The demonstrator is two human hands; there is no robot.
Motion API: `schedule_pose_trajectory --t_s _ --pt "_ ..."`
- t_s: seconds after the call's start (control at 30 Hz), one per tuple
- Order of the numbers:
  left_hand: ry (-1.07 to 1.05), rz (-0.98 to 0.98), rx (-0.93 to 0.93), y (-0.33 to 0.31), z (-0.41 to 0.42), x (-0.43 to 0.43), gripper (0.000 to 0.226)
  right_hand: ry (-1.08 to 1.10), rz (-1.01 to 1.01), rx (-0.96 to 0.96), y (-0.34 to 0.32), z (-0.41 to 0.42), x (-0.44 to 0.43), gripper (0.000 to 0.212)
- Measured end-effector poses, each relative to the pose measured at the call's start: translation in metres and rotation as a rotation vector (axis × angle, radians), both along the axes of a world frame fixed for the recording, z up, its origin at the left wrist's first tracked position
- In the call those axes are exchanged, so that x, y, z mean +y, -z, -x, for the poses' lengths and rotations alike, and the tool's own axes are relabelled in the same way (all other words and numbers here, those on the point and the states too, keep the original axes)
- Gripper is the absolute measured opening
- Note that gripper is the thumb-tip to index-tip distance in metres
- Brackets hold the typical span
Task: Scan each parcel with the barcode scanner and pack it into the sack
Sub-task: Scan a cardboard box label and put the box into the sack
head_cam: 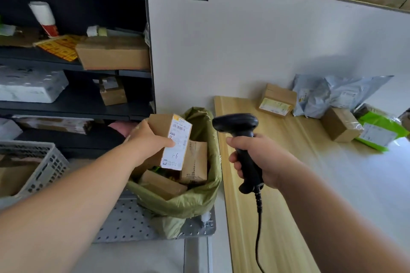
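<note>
Parcel sorting room, dark shelving (pixel 73 108) stacked with cartons, labelled mailers (pixel 332 95) on the table (pixel 277 184)

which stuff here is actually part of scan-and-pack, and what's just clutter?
Job: scanner in right hand; labelled box in left hand; green sack; small box, grey bags, green bag on the table.
Lying about: shelf box, yellow sheets, crate, paper roll.
</note>
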State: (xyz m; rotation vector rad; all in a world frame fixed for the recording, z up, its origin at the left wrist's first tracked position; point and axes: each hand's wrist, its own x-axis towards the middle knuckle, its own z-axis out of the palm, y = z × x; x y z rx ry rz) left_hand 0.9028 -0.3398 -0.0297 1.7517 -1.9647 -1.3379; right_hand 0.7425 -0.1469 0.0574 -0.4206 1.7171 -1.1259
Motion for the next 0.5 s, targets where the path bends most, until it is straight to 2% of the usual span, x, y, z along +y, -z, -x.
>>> schedule_pose_trajectory --t_s 0.1,0.27,0.5 --pt "0.046 0.002 -0.088 0.027 -0.002 -0.015 0.104 0.054 -0.054 -0.015 0.019 -0.009 -0.013 0.019" --pt "0.05 0.125 -0.264 0.057 0.0 -0.032 0.111 0.08 -0.112 -0.019 0.046 -0.016 -0.031 0.019" --pt "0.154 0.038 -0.288 0.088 0.009 -0.041 0.098 0.114 -0.145 -0.018 0.065 -0.016 -0.036 0.019"
